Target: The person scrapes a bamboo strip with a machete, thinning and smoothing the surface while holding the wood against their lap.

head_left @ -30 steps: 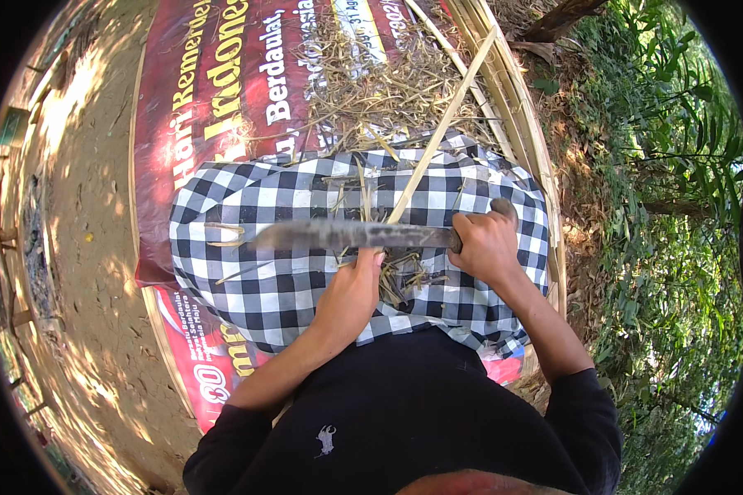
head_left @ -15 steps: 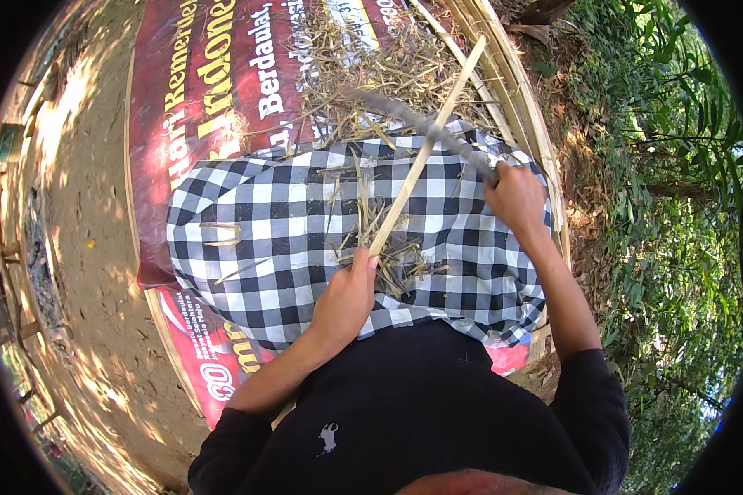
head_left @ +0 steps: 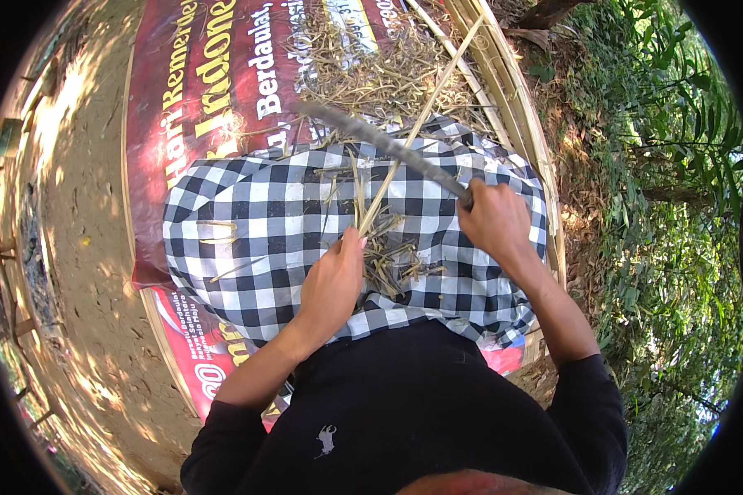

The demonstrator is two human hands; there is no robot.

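Observation:
Between the thumb and fingers of my left hand is the near end of a long, pale bamboo strip, which slants away to the far right. My right hand is wrapped round the handle of a long, dark-bladed knife. Its blade points to the far left and crosses the strip near the middle; I cannot tell whether it touches. A black-and-white checked cloth covers my lap under both hands. Thin shavings lie on the cloth beside my left hand.
Beyond the cloth, a heap of shavings covers part of a red printed banner. Long split bamboo pieces run along the right edge. Bare earth stretches out on the left, and green plants grow on the right.
My right hand and the knife have shifted left and slightly nearer, the blade tip further left. The strip has turned so its narrow side shows more, and my left hand has moved slightly left.

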